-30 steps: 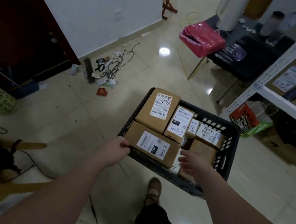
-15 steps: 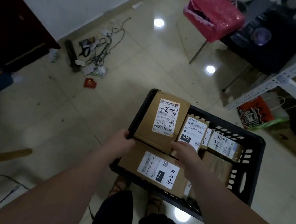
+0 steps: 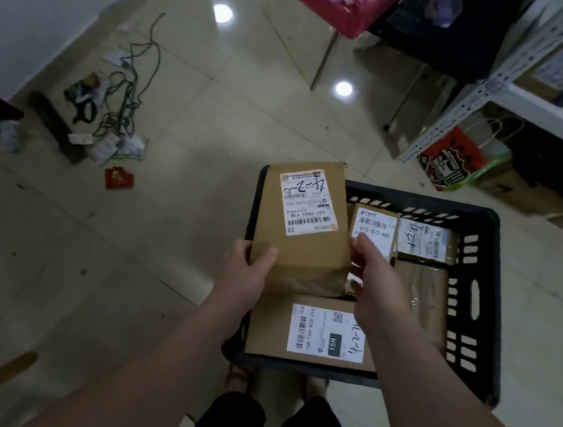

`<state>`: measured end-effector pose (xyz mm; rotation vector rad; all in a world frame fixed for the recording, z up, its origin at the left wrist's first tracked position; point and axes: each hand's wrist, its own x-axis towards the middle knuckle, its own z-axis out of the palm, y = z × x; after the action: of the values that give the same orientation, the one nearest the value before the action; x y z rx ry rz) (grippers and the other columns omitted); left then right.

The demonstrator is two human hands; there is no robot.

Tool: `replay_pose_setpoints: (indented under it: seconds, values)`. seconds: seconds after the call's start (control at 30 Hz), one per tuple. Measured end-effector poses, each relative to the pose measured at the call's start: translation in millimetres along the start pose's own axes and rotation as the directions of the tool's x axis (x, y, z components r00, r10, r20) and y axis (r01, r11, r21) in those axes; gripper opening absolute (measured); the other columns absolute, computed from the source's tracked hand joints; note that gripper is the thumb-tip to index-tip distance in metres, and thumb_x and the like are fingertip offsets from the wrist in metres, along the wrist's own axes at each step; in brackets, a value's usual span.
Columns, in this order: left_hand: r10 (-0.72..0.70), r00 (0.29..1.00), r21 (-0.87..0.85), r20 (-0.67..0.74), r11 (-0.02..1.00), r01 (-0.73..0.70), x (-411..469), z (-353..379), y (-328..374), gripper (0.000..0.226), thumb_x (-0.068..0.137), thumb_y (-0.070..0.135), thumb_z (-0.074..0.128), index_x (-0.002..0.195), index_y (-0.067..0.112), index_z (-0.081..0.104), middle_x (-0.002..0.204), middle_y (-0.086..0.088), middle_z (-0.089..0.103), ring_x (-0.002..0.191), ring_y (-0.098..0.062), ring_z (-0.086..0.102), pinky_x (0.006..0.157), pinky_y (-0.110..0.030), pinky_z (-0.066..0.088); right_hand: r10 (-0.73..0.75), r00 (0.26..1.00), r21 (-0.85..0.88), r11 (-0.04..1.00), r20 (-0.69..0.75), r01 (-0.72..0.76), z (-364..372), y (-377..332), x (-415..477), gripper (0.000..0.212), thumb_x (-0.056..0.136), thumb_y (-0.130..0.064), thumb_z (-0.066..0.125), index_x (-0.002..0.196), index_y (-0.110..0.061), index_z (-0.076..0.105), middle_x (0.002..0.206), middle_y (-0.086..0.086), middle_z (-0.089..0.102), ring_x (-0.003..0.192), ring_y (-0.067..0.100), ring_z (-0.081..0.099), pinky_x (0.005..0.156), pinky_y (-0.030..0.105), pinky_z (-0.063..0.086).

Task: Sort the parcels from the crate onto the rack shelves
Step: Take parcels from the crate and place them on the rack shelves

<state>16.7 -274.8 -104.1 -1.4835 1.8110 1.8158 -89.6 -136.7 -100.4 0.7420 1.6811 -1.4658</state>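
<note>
My left hand point(image 3: 246, 273) grips the box point(image 3: 304, 250) at its near left corner, thumb on top. My right hand point(image 3: 378, 284) curls round its right edge. The box is over the crate's point(image 3: 486, 302) left side, above another parcel point(image 3: 268, 332).

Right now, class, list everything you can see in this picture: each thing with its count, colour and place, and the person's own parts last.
crate: one, black plastic, on the floor, centre right
held parcel: one, brown cardboard, white label, above the crate's far left corner
parcels in crate: four showing, brown; 15H-label parcel nearest, 070-070-A80 parcel farther back
rack: one, white metal, upper right
boxes on rack: several, brown, labelled
paper bag: one, red and green, under the rack
cables: one tangle, dark, floor at left
red packet: one, red, floor near cables
hands: two, bare; left hand and right hand grip the held parcel
</note>
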Motion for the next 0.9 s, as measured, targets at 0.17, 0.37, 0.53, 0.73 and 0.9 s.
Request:
replay_pose_setpoints:
  seconds: [0.17,0.37,0.53,0.73,0.9]
  values:
    - [-0.019,0.999,-0.207,0.028,0.978,0.025,-39,-9,24,0.030,0.090,0.049,0.053,0.099,0.021,0.047,0.103,-0.001,0.058,0.094,-0.017,0.061,0.083,-0.039,0.052,-0.126,0.981,-0.082,0.987,0.145,0.139,0,-25,-38,0.051,0.077,-0.070,0.060,0.113,-0.035,0.068,0.115,-0.006,0.068,0.107,0.018,0.062,0.092,0.044,0.050]
    - [0.017,0.978,-0.130,0.209,0.991,0.011,-79,-14,45,0.023,0.096,0.033,0.049,0.118,0.032,0.042,0.102,-0.003,0.061,0.088,-0.026,0.067,0.077,-0.039,0.058,-0.356,0.929,-0.398,0.870,-0.098,0.291,-1,-40,-63,0.066,0.041,-0.073,0.073,0.097,-0.040,0.063,0.114,0.002,0.060,0.107,0.028,0.059,0.092,0.050,0.052]
    - [0.108,0.912,0.328,0.396,0.911,-0.250,-96,-20,67,0.020,0.098,0.037,0.042,0.106,0.026,0.057,0.082,0.000,0.064,0.074,-0.016,0.064,0.075,-0.038,0.056,-0.540,0.842,-0.737,0.569,0.000,0.365,-17,-70,-97,0.058,0.050,-0.062,0.064,0.099,-0.034,0.055,0.113,0.002,0.047,0.112,0.028,0.043,0.090,0.045,0.048]
    - [0.462,0.772,0.585,0.438,0.505,-0.634,-96,-36,148,0.101,0.068,0.030,0.082,0.148,0.031,0.020,0.146,-0.003,0.028,0.132,-0.022,0.034,0.107,-0.041,0.037,-0.464,0.711,-0.800,0.011,0.528,0.601,-29,-129,-181,0.051,0.051,-0.049,0.059,0.098,-0.031,0.051,0.113,-0.003,0.036,0.110,0.020,0.033,0.090,0.037,0.040]
    - [0.292,0.569,0.508,0.768,0.263,-0.820,-130,-43,220,0.116,0.056,0.033,0.089,0.145,0.043,0.016,0.150,0.008,0.028,0.137,-0.016,0.028,0.113,-0.042,0.031,-0.422,0.621,-0.715,-0.101,0.661,0.692,-32,-180,-265,0.043,0.051,-0.037,0.062,0.091,-0.026,0.052,0.103,0.001,0.049,0.094,0.019,0.045,0.077,0.031,0.046]
